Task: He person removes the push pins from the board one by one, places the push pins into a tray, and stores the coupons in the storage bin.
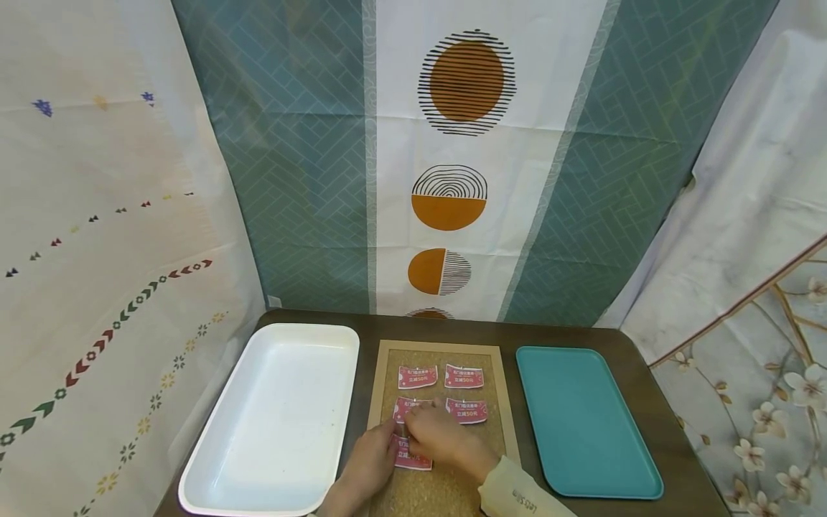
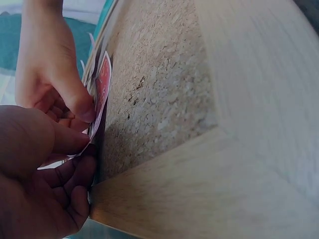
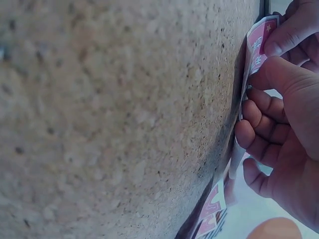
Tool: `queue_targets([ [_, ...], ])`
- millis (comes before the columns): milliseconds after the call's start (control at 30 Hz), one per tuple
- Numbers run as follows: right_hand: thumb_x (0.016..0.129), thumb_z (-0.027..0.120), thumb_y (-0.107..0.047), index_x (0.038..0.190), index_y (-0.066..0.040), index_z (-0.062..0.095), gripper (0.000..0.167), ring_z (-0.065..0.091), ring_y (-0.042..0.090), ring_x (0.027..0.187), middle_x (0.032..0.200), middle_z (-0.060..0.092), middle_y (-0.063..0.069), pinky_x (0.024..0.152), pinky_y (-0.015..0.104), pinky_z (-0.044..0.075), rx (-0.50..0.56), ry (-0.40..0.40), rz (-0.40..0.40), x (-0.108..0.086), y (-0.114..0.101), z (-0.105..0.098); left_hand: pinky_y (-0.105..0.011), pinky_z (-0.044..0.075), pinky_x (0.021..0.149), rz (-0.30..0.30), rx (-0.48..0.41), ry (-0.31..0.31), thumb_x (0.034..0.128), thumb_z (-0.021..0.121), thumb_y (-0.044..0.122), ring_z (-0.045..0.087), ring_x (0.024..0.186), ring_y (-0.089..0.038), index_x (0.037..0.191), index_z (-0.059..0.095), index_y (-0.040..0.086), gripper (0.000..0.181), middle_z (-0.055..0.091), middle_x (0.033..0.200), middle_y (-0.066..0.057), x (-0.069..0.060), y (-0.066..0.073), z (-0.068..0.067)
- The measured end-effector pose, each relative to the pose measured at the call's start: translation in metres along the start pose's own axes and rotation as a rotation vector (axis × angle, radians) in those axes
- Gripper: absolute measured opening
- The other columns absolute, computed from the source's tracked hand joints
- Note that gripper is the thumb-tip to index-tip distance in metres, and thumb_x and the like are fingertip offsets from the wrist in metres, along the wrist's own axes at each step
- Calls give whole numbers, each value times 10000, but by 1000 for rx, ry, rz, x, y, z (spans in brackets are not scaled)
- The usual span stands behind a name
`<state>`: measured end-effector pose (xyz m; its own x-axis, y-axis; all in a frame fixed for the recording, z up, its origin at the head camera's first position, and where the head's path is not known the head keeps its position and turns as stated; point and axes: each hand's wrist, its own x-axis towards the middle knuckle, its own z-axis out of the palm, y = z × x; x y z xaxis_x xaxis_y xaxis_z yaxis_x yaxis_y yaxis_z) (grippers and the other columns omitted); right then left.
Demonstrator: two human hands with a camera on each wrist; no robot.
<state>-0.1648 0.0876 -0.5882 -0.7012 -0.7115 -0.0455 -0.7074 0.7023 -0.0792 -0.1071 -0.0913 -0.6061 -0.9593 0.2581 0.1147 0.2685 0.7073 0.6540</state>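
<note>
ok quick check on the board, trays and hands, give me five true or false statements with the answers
1. As the head view shows it, the cork board lies between two trays. True.
2. The white tray is right of the cork board. False: the teal tray is on the right, the white tray on the left.
3. Five coupons show in the head view. True.
4. The right hand rests on the teal tray. False: the right hand is over the cork board.
5. The left hand pinches the lowest coupon. True.
</note>
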Motion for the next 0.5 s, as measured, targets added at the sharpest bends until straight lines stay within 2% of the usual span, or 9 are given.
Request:
queue_targets([
  [200,917,763,-326,961,-202,704,144,588,86,839,889,669,-94,799,331,384,-12,5,-3,0,1,2,-328,526,645,2,19,19,933,672,-1,676,777,-158,992,665,119,134,715,881,-3,-1,0,2],
  [333,919,764,-338,964,-208,703,150,628,103,881,909,678,-91,805,330,394,-12,6,3,0,1,4,-318,504,630,-4,15,17,941,671,5,646,762,-121,1008,671,111,126,700,864,13,-1,0,2],
  [500,909,767,-333,941,-220,686,143,610,88,857,886,654,-108,817,336,405,6,7,10,1,2,2,-308,488,619,-18,6,9,951,674,12,621,759,-89,1006,669,113,115,692,862,28,0,0,1],
])
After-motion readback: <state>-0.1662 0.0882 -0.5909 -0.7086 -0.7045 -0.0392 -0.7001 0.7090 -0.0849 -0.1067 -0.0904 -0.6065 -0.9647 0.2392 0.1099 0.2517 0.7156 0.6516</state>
